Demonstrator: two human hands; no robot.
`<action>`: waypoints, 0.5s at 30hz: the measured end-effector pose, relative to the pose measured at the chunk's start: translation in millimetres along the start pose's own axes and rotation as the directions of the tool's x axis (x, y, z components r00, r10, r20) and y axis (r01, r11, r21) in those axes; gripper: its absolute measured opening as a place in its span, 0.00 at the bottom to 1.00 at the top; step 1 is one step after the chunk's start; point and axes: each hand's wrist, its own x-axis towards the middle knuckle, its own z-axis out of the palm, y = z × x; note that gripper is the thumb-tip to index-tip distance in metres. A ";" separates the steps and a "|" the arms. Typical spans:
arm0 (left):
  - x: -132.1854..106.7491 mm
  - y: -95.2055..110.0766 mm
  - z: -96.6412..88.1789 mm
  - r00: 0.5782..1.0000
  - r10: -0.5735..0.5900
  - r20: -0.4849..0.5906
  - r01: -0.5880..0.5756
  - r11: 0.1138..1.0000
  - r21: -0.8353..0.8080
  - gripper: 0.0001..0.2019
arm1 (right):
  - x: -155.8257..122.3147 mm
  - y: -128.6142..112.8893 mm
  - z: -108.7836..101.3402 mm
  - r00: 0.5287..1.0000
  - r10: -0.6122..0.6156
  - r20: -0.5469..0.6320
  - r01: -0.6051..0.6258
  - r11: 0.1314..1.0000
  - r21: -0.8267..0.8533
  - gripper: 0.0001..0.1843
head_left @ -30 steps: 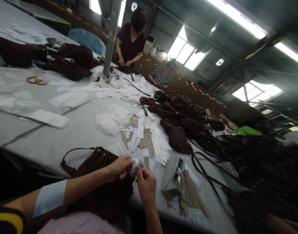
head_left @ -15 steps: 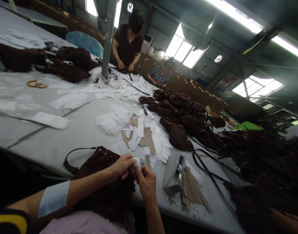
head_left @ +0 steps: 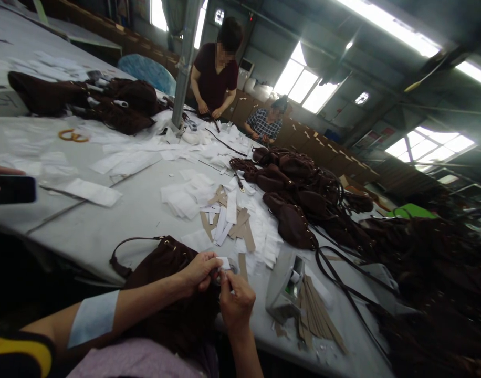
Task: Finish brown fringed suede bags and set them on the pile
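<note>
Just above the table's front edge, my left hand [head_left: 204, 270] and my right hand [head_left: 236, 296] meet at a small white piece [head_left: 223, 263], paper or tissue by its look. The left fingers pinch its left side; the right thumb and fingertips press at its lower edge. Something greyish and clear shows behind it, too small to name. Under my forearms a dark brown handbag [head_left: 161, 262] with a thin handle lies partly over the edge, its lower part hidden by my arms. A light blue patch [head_left: 94, 318] is stuck to my left forearm.
A grey tape dispenser [head_left: 283, 286] and fanned brown card strips [head_left: 317, 310] stand right of my hands. Brown handbags [head_left: 291, 223] are heaped beyond. White sheets [head_left: 185, 194] litter the table [head_left: 134, 220]. Another person's hand holds a phone [head_left: 14, 189] at left; two people work across.
The view has shifted slightly, so things sit farther right. A hand with a phone has come in at the left. The white piece is tilted flatter between my fingers.
</note>
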 end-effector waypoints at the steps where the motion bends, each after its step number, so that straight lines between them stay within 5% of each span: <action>1: 0.9 -0.8 -0.6 1.000 0.004 -0.001 -0.004 1.000 -0.008 0.13 | 0.6 -0.9 -0.3 0.998 0.050 0.034 -0.052 0.997 0.060 0.15; 9: 2.7 -3.4 0.7 0.999 0.030 -0.022 -0.030 0.999 0.015 0.15 | 3.5 2.5 -0.9 0.914 0.356 0.193 -0.399 0.877 0.269 0.14; 15: 6.7 -7.4 0.7 0.999 0.023 -0.028 -0.023 1.000 0.015 0.15 | -1.0 -1.1 4.0 0.962 0.267 0.059 -0.272 0.955 0.120 0.14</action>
